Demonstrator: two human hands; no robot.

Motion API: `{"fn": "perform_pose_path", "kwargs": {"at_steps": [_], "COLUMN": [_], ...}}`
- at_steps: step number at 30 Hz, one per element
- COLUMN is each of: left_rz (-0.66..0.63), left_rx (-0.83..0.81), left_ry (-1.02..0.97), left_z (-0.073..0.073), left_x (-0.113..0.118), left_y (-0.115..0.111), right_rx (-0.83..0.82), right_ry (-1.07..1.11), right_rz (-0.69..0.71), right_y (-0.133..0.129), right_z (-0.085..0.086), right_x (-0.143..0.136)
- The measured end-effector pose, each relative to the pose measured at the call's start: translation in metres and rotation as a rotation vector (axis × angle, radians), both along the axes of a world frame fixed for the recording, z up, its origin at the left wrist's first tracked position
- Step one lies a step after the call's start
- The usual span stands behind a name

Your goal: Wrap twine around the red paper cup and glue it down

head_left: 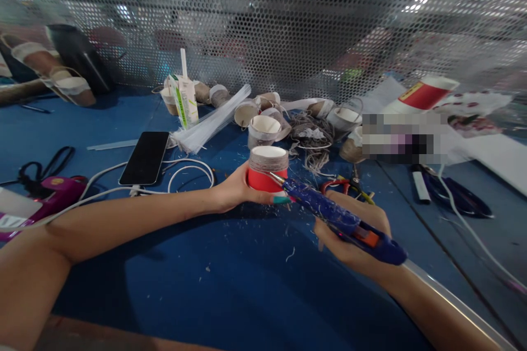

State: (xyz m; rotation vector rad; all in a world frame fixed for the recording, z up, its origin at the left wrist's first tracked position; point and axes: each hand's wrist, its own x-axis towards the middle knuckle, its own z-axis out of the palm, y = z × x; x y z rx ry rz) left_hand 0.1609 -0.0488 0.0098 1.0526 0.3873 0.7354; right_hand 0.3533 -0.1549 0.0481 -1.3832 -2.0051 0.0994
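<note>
My left hand (235, 189) is closed around a red paper cup (259, 180), which stands upright with grey yarn wound about its upper part and a white rim on top. In my right hand (349, 225) is a blue glue gun (325, 203), with a clear glue stick (448, 301) sticking out of its back end. The gun's metal nozzle points left and meets the cup's side just below the wound yarn; whether it touches cannot be made out. A tangle of grey yarn (313, 134) lies behind the cup.
Several small yarn-trimmed cups (263, 127) line the back by a perforated metal screen (255, 22). To the left are a phone (145, 158) on a white cable, clear glue sticks (218, 118), a drink carton (186, 101) and a purple glue gun (61, 194). Blue-handled scissors (457, 194) lie right.
</note>
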Motion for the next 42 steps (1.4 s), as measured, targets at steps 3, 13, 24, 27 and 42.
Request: {"fn": "perform_pose_path", "kwargs": {"at_steps": [3,13,24,27,42], "left_rz": [-0.004,-0.025,-0.028,-0.026,-0.051], "left_rx": [-0.015,-0.028,-0.012,-0.019,-0.038], "left_ry": [-0.009,-0.051,-0.048,-0.056,-0.095], "left_z": [-0.0018,-0.0068,-0.0070,-0.0072,-0.0080], "left_x": [-0.0005,-0.0033,-0.0055,-0.0056,-0.0059], "left_y": [0.0004,0.0037,0.0030,0.0032,0.0042], "right_rx": [0.005,-0.011,0.003,0.006,0.004], "right_ry": [-0.012,-0.022,-0.006,-0.008,-0.008], "right_rz": [0.011,-0.023,-0.009,-0.001,-0.029], "right_y": [0.0003,-0.0003,-0.0010,-0.0008,-0.0007], "right_z": [0.0007,0.0003,0.0009,0.0008,0.0012], "right_x": [-0.0003,0.0014,0.0016,0.0030,0.0057]}}
